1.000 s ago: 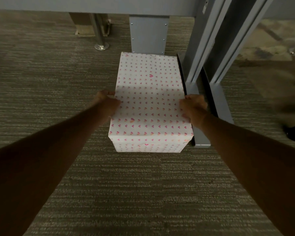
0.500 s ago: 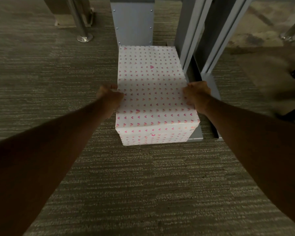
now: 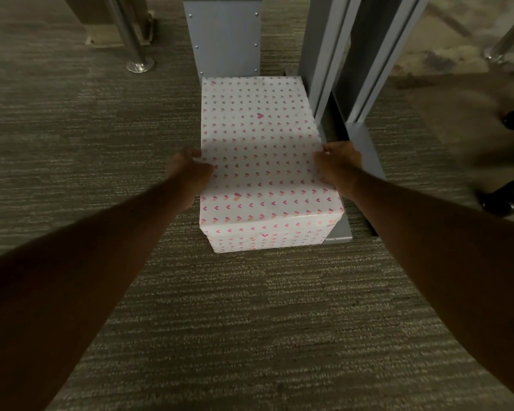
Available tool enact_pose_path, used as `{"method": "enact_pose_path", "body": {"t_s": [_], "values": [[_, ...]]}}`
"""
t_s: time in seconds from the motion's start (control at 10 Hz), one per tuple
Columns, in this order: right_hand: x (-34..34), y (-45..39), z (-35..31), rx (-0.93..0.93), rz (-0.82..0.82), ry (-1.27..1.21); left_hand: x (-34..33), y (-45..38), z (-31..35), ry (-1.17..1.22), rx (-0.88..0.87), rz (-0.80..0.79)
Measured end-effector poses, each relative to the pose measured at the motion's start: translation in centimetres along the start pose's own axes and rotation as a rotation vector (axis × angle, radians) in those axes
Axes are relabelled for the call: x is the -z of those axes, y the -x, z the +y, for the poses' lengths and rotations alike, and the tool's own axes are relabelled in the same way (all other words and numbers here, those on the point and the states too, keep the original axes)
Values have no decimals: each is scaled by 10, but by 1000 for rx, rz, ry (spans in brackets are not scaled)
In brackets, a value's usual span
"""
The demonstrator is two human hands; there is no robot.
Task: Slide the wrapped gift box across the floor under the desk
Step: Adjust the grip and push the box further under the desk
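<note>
text: none legible | gift box (image 3: 261, 161): heart print only

The gift box (image 3: 261, 161) between my hands is wrapped in white paper printed with rows of small hearts, pink and orange, one darker pink heart standing out near the far end. The carpet (image 3: 220, 321) is grey-brown with fine pale horizontal streaks. The desk leg (image 3: 224, 40) is flat grey-blue metal. A chrome post (image 3: 131, 40) stands to the left, and black chair casters (image 3: 505, 200) sit at right.
</note>
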State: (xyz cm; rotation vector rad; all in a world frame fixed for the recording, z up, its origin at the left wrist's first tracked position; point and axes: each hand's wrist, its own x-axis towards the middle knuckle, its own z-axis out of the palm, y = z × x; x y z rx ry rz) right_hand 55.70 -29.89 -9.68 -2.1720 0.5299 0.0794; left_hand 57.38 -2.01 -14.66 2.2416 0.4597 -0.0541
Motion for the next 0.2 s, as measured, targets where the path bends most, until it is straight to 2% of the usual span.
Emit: {"method": "enact_pose_path", "body": {"t_s": [0.1, 0.2], "values": [[-4, 16, -1, 145, -1, 159, 3, 30, 12, -110, -74, 20], [-7, 31, 1, 280, 40, 353, 6, 56, 22, -286, -220, 45]]}}
